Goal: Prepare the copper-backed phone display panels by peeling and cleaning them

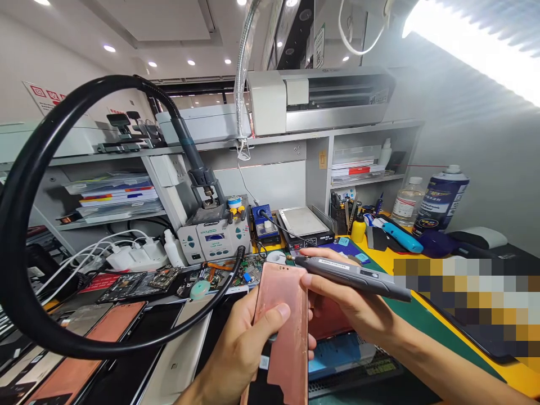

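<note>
My left hand [248, 337] is closed round a phone display panel [287, 337] with a copper-coloured back, its thumb pressed flat on that face. The panel is tilted up towards me, its top end pointing away. My right hand [350, 309] is closed too, with a grey pen-shaped power tool [350, 273] lying across it, tip to the left. The tool's tip is above the panel's top right corner, apart from it. Right fingertips touch the panel's right edge. Beneath the hands lies a blue surface [337, 351], partly hidden, with another reddish panel [333, 315] behind the right fingers.
A thick black hose [12, 270] loops across the left side. Dismantled phones and panels [113, 326] lie at left. Behind stand a rework station [213, 239] and a heating plate [304, 222]. At right are a spray can [441, 199], a clear bottle [407, 202] and a dark tray [468, 326].
</note>
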The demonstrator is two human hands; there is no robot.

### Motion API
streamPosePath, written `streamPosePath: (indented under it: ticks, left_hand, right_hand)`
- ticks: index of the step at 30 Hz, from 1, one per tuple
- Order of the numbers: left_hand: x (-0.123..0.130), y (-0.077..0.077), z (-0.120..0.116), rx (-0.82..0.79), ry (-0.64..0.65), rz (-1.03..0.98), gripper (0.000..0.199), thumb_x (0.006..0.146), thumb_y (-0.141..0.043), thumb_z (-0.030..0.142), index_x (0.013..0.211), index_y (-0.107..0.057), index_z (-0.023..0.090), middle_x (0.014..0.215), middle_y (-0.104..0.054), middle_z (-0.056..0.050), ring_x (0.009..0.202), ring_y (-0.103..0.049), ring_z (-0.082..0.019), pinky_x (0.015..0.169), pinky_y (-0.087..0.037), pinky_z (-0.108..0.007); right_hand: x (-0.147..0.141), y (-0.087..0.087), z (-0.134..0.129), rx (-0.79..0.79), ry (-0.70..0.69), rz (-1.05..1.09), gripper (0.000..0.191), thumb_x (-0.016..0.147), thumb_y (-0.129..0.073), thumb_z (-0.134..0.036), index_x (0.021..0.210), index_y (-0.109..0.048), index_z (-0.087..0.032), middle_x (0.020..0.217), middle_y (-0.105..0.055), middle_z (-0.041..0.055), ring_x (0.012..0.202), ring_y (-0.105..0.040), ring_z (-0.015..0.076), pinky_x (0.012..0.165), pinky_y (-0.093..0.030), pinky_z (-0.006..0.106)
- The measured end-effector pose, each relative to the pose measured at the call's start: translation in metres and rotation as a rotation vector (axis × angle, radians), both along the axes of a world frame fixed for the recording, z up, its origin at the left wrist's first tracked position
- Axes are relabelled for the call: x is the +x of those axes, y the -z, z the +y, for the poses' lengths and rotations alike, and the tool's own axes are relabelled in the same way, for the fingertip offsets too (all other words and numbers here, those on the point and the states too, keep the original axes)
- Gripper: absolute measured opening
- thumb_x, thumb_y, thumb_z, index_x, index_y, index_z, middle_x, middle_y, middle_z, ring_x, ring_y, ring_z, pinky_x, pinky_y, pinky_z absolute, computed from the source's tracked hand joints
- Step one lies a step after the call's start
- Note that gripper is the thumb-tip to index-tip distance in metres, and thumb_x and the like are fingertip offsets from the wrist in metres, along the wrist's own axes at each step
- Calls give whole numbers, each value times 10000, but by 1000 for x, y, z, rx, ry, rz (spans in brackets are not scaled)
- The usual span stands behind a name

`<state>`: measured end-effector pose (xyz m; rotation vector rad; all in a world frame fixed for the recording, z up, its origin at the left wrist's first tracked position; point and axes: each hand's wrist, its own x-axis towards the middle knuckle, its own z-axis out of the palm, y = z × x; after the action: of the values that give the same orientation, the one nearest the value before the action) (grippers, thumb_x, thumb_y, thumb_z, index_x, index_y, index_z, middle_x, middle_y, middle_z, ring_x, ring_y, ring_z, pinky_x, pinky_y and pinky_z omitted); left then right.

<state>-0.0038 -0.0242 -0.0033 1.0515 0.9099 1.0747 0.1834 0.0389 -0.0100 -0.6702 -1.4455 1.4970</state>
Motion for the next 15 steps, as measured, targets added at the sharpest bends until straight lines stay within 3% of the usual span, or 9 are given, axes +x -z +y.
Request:
streamPosePath:
  ticks: [6, 15]
  left_hand:
    - [1, -1, 2, -45, 17, -55, 294, 916, -640, 365, 1125, -665, 159, 982, -729, -115, 769, -740, -250, 757, -631, -476]
    - [-1, -6, 1, -86, 50, -44, 267, 917, -625, 357, 1043, -700, 134, 984, -730, -127, 683, -728, -206, 636, -602, -328]
  right_hand:
    - [1, 0, 0, 45, 50, -35, 469, 872, -771, -422, 1264, -582, -249, 791, -704, 4, 653, -668, 175, 640, -549, 318]
    - [1, -3, -2, 88, 95, -59, 451, 864, -773, -427, 1243, -618, -238, 898, -720, 24, 701, -676, 184, 663, -555, 322]
